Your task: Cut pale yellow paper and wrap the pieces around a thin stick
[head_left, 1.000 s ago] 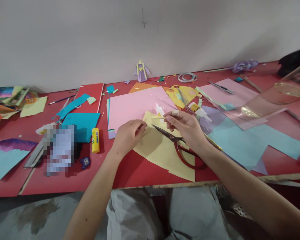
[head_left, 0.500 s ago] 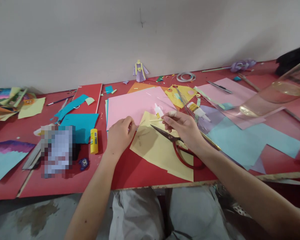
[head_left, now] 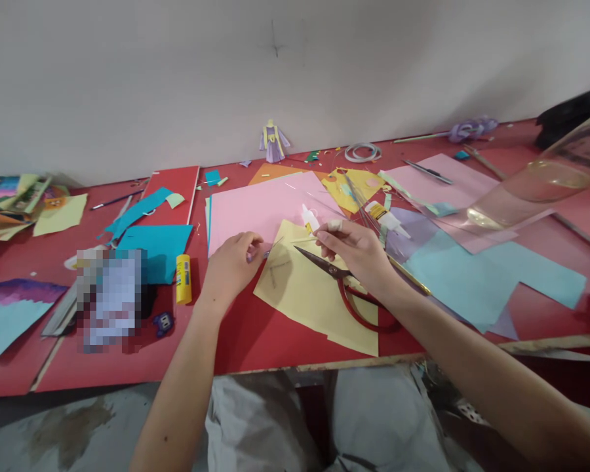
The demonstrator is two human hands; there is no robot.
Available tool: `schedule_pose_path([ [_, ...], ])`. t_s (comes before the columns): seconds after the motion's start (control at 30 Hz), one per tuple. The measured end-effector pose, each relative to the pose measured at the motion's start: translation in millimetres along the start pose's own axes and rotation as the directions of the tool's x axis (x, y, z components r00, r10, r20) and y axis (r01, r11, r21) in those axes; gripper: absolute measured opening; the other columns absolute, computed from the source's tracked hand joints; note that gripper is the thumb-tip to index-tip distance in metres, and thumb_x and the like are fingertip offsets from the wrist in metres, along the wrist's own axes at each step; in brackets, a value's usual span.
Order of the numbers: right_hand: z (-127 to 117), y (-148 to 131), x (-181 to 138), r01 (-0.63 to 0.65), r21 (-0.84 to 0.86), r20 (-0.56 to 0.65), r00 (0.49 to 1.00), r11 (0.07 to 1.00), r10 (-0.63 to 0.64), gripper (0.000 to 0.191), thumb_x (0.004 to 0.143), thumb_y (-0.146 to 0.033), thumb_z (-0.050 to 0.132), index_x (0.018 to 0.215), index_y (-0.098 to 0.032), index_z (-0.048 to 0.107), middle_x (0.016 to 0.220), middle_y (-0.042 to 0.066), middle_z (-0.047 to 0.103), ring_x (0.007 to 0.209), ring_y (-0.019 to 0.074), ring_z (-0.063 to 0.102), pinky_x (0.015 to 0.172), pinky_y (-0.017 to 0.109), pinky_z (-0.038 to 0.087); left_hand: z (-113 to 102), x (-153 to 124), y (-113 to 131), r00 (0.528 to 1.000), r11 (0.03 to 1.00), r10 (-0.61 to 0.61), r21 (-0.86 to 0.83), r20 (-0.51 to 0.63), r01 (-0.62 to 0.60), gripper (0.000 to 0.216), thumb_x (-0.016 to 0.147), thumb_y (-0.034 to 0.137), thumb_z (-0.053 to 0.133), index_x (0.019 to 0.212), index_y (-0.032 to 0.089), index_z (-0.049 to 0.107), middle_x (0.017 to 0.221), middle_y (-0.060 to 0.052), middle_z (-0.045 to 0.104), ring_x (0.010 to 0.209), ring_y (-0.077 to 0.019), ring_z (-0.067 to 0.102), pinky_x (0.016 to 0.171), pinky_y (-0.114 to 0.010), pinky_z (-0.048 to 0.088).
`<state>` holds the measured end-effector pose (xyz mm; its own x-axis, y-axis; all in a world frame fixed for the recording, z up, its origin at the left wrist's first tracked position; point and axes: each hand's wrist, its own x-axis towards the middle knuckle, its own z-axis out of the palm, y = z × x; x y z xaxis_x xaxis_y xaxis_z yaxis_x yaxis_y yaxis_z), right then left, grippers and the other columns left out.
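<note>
My left hand (head_left: 233,265) is over the left edge of the pale yellow paper (head_left: 309,308), fingers curled closed around a thin pointed tool, mostly hidden in the hand. My right hand (head_left: 356,249) pinches a narrow pale yellow paper strip (head_left: 302,240), which points left toward the tool's tip. A bandage-like wrap (head_left: 335,225) covers one right finger. Under the right hand, scissors (head_left: 332,270) with red handles lie on the yellow paper, blades pointing left. Just behind the strip is a white glue bottle (head_left: 311,219) with a yellow label.
A yellow glue stick (head_left: 183,280) stands left of my left arm. Pink paper (head_left: 255,203) lies behind the hands, light blue paper (head_left: 467,275) to the right. A clear tilted cup (head_left: 531,187) is at far right. A small paper dress figure (head_left: 274,141) leans by the wall.
The view has shifted slightly. The strip in my right hand has turned and looks thinner. My left fingers have moved slightly; both hands stay near the same places.
</note>
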<state>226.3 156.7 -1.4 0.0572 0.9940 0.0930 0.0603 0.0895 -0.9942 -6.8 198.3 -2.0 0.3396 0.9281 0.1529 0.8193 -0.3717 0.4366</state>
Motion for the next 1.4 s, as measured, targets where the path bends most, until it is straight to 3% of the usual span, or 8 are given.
schedule_pose_path([
  [0.17,-1,1,0,-0.002,0.001,-0.002,1.000,1.000,0.002,0.023,0.083,-0.041,0.069,0.083,-0.018,0.067,0.062,-0.001,0.060,0.057,0.0108,0.054,0.055,0.025,0.045,8,3,-7,0.991,0.990,0.114,0.071,0.077,-0.119,0.009,0.088,0.024,0.060,0.095,0.020,0.063,0.103,-0.007,0.065,0.100,-0.0256,0.058,0.085,-0.037,0.047],
  [0.37,-2,1,2,0.015,0.015,0.000,1.000,1.000,-0.015,0.021,0.084,-0.039,0.068,0.083,-0.018,0.066,0.063,-0.002,0.059,0.058,0.0104,0.054,0.056,0.024,0.044,8,4,-6,0.989,0.992,0.100,0.067,0.109,-0.107,0.005,0.089,0.018,0.056,0.085,0.019,0.057,0.098,-0.007,0.063,0.097,-0.0248,0.058,0.082,-0.037,0.047],
  [0.5,-1,2,3,0.018,0.023,-0.005,1.000,1.000,-0.018,0.023,0.084,-0.041,0.068,0.082,-0.018,0.066,0.063,-0.001,0.059,0.058,0.0106,0.054,0.055,0.024,0.044,3,1,-7,0.992,0.999,0.037,-0.008,0.117,-0.036,0.011,0.093,0.030,0.055,0.095,0.020,0.058,0.100,-0.005,0.064,0.095,-0.0231,0.061,0.077,-0.034,0.047],
  [0.6,-2,3,2,0.002,0.010,-0.002,1.000,1.000,-0.002,0.023,0.084,-0.041,0.068,0.083,-0.018,0.066,0.062,-0.001,0.059,0.058,0.0105,0.054,0.056,0.024,0.044,1,-1,-8,0.986,0.997,0.075,0.012,0.149,-0.078,0.019,0.089,0.037,0.062,0.097,0.020,0.060,0.106,-0.005,0.062,0.101,-0.0250,0.059,0.081,-0.036,0.047],
  [0.73,-2,3,2,-0.016,-0.015,0.000,1.000,1.000,0.016,0.021,0.084,-0.038,0.067,0.083,-0.018,0.066,0.062,-0.002,0.060,0.057,0.0098,0.054,0.056,0.023,0.044,1,0,-6,0.974,0.993,0.114,-0.006,0.198,-0.115,0.012,0.090,0.031,0.060,0.085,0.019,0.059,0.099,-0.005,0.060,0.098,-0.0239,0.057,0.081,-0.035,0.046],
  [0.93,-2,4,3,-0.015,-0.006,-0.006,1.000,1.000,0.015,0.020,0.084,-0.038,0.067,0.083,-0.018,0.066,0.061,-0.002,0.059,0.056,0.0094,0.054,0.055,0.023,0.044,-3,-1,-3,0.981,0.998,0.057,-0.033,0.185,-0.052,0.005,0.088,0.023,0.060,0.085,0.019,0.059,0.094,-0.004,0.060,0.090,-0.0218,0.059,0.077,-0.034,0.047],
  [1.17,-1,4,4,-0.012,-0.012,-0.006,1.000,1.000,0.012,0.021,0.083,-0.038,0.067,0.081,-0.017,0.066,0.063,-0.002,0.059,0.057,0.0094,0.054,0.056,0.023,0.045,-1,0,-6,0.986,0.966,0.045,-0.260,0.162,-0.001,0.015,0.087,0.029,0.064,0.098,0.019,0.064,0.101,-0.005,0.064,0.090,-0.0201,0.062,0.081,-0.034,0.051],
  [1.4,-2,6,3,-0.001,-0.018,0.003,1.000,1.000,0.001,0.022,0.085,-0.039,0.067,0.082,-0.018,0.066,0.063,-0.002,0.059,0.058,0.0095,0.053,0.057,0.024,0.044,-1,-3,-6,0.924,0.929,0.267,-0.328,0.274,-0.171,0.034,0.087,0.027,0.065,0.119,0.025,0.058,0.126,-0.005,0.058,0.120,-0.0227,0.051,0.102,-0.037,0.045],
])
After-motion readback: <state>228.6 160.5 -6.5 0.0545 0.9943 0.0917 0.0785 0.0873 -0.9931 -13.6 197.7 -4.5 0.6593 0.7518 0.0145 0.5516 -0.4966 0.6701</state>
